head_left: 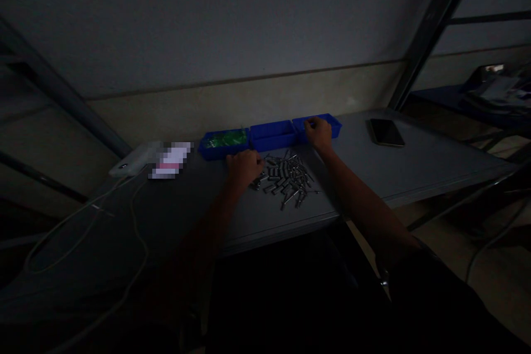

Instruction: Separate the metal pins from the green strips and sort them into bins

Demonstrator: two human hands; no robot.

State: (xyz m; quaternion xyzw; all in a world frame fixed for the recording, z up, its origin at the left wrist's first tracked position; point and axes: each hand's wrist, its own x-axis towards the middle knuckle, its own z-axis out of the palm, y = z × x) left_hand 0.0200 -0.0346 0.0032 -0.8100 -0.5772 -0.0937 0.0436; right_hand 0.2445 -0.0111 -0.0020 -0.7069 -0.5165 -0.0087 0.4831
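A pile of small metal parts (286,177), screws or pins, lies on the grey table (423,166). My left hand (244,168) rests at the pile's left edge, fingers curled closed on the parts; what they hold is too dark to make out. My right hand (318,131) reaches over the right blue bin (334,123), fingers bent down at its front rim. A middle blue bin (271,134) and a left blue bin (215,146) with green contents (226,139) stand in a row behind the pile.
A dark phone (386,133) lies at the table's right. A white device (133,160) with a cable (136,232) sits at the left, beside a blurred label. Metal shelf posts stand on both sides. The scene is very dim.
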